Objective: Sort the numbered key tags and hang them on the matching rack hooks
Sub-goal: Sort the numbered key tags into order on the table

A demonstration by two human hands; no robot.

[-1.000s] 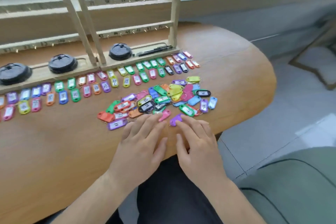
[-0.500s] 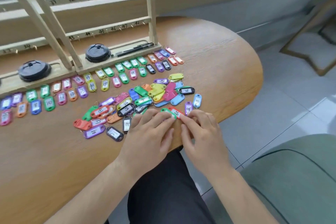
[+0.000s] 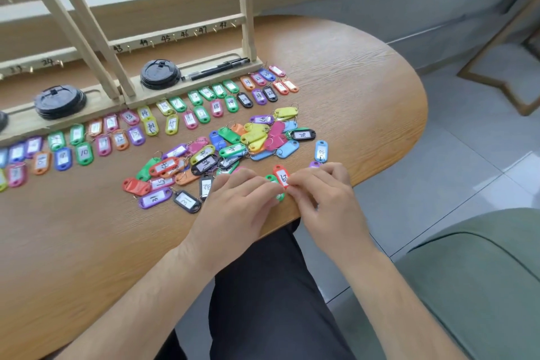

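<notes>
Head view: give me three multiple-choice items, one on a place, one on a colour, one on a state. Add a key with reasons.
1. Where do the black pens lie?
A. in the pile of tags
B. in the groove of the rack base
C. on the floor

2. What colour is the tag at the fingertips of the right hand?
A. yellow
B. black
C. red

3. In what state are the hooks numbered 43 to 48?
A. bare
B. each hung with a tag
C. wrapped in tape

Key:
1 B: both pens rest in the base's groove, below the rails.
2 C: the right hand pinches the lower end of the red tag.
3 A: nothing hangs from those hooks, and the tags lie on the table.
</notes>
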